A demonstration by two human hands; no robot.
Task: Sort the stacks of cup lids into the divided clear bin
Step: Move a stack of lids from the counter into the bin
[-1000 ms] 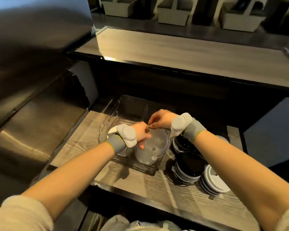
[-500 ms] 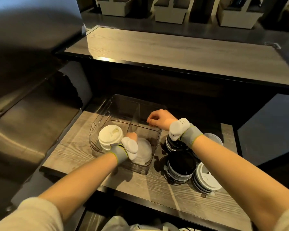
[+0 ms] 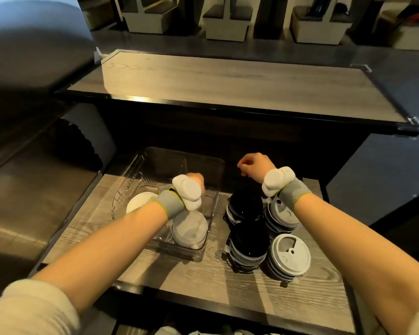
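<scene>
The divided clear bin (image 3: 210, 163) stands on a wooden shelf. A white lid stack (image 3: 138, 201) sits in its left compartment and a translucent lid stack (image 3: 190, 232) in its near right compartment. My left hand (image 3: 196, 179) hovers inside the bin above the divider, its fingers hidden behind my wrist device. My right hand (image 3: 252, 165) hangs right of the bin, over the far black lid stack (image 3: 246, 206), fingers curled with nothing in them. A near black lid stack (image 3: 249, 240) and two grey-white lid stacks (image 3: 282, 215) (image 3: 289, 255) stand right of the bin.
The wooden shelf (image 3: 203, 274) has a dark front edge. A higher wooden counter (image 3: 227, 81) overhangs behind it. A steel surface (image 3: 34, 189) lies to the left and a dark panel (image 3: 385, 177) to the right.
The translucent lid stack was set down in the bin's right compartment. My left hand has lifted off it. My right hand moved right, out of the bin, over the black lids.
</scene>
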